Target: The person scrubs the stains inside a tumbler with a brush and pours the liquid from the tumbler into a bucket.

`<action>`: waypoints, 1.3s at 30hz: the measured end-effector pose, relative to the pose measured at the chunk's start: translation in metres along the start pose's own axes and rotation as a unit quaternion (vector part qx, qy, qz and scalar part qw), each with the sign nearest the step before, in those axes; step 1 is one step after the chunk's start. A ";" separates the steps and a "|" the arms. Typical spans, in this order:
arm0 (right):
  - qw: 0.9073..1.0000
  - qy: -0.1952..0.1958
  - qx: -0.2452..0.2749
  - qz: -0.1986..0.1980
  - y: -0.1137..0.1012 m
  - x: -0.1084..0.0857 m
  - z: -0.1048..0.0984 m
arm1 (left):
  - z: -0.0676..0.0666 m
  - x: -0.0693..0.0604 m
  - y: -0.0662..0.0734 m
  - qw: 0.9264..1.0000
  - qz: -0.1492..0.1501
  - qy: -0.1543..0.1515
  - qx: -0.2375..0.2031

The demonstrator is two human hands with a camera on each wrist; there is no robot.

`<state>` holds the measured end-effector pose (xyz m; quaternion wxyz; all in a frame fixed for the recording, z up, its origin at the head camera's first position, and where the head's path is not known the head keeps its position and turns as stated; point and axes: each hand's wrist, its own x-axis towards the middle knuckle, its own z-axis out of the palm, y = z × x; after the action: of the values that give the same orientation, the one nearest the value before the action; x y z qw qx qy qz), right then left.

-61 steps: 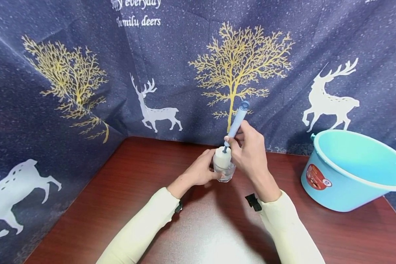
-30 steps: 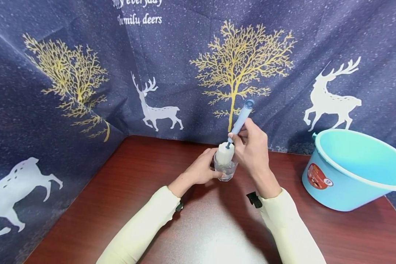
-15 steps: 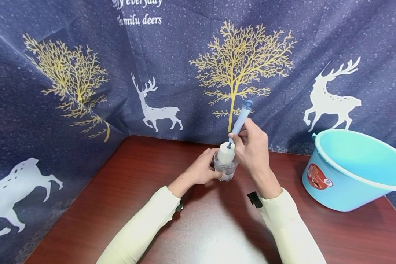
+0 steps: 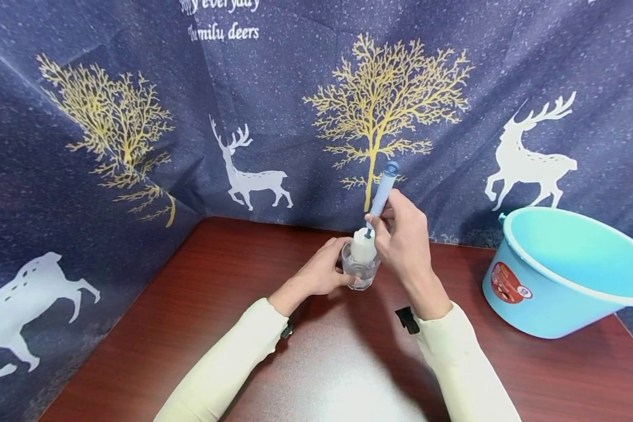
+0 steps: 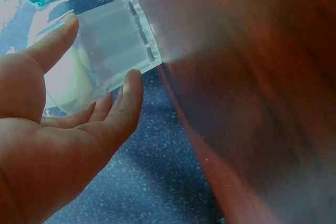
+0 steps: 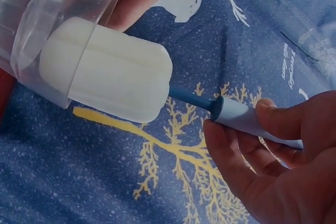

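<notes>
My left hand (image 4: 324,268) grips a clear cup (image 4: 360,274) near the table's far edge, thumb on one side and fingers on the other. My right hand (image 4: 403,237) pinches the light blue handle of a cup brush (image 4: 382,193), thumb against fingers. Its white sponge head (image 6: 113,72) sits partly inside the cup and partly out past the rim, as the right wrist view shows. A dark blue stem (image 6: 191,98) joins sponge and handle. Through the cup's wall (image 5: 113,38), the left wrist view shows the pale sponge only near the mouth; the base is free of it.
A light blue bucket (image 4: 538,293) with a red label stands at the right of the reddish-brown table (image 4: 232,281). A dark blue cloth (image 4: 274,105) printed with deer and trees hangs behind and to the left of the table.
The sponge head has shifted up and to the right in the cup. The handle leaned further right, then came back more upright. My left hand and the cup have hardly moved.
</notes>
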<state>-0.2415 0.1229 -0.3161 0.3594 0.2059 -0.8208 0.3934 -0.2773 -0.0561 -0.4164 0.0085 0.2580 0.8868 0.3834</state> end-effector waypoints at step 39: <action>0.999 -0.035 -0.036 -0.011 -0.013 -0.002 -0.009 | 0.000 0.000 0.000 1.000 -0.001 -0.006 -0.029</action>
<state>-0.2285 0.1222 -0.3072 0.3420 0.2150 -0.8443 0.3520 -0.2770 -0.0563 -0.4162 0.0218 0.2596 0.8755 0.4069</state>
